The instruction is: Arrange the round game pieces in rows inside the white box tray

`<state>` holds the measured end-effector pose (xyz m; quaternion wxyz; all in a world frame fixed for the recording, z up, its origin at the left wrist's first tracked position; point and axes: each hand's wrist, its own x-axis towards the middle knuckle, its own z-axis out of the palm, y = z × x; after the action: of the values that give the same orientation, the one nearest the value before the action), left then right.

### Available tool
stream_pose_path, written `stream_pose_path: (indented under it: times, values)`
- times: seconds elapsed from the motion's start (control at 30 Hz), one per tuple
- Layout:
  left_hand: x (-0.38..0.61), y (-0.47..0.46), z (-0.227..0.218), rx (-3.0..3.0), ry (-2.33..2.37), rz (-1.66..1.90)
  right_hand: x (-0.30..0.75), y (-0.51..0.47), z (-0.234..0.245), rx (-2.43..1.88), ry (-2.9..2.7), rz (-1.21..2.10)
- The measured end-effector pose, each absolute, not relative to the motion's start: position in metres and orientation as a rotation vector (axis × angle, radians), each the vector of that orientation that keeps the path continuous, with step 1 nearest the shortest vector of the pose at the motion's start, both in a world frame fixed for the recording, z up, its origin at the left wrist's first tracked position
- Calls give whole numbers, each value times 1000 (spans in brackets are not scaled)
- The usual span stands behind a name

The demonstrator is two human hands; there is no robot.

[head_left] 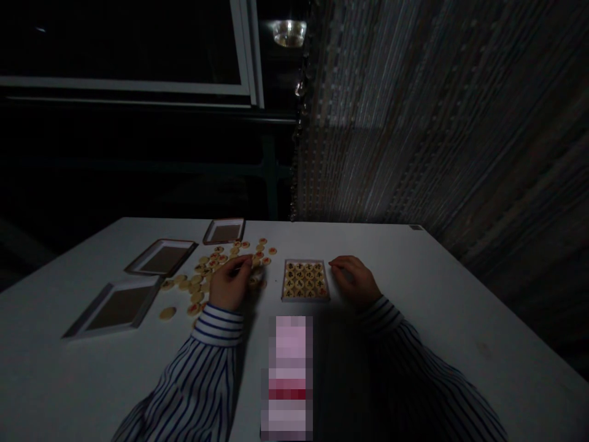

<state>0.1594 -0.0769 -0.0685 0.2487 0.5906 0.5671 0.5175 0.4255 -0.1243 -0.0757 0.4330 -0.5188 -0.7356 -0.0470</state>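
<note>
My left hand (231,281) reaches into a scatter of round wooden game pieces (216,264) on the white table (414,319), fingertips pinched together over one piece; what they grip is too small to make out. A small square box (305,280) filled with rows of the same pieces sits between my hands. My right hand (353,279) rests curled on the table just right of that box, touching its edge, with nothing seen in it. Both sleeves are striped.
Three shallow box halves lie at the left: one near the front (117,307), one behind it (161,256), and a small one at the back (224,231). A beaded curtain (437,123) hangs behind the table. The room is dark.
</note>
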Motion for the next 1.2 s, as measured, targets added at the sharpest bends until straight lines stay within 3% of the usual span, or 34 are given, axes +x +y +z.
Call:
stream_pose_path:
  times: [0.7, 1.2]
  values:
    - [144, -60, -98, 2516, 1495, 1003, 380, -97, -30, -1212, -2026, 7]
    - [135, -51, -124, 2720, 1499, 706, 370, -85, -44, -1284, -2292, 30]
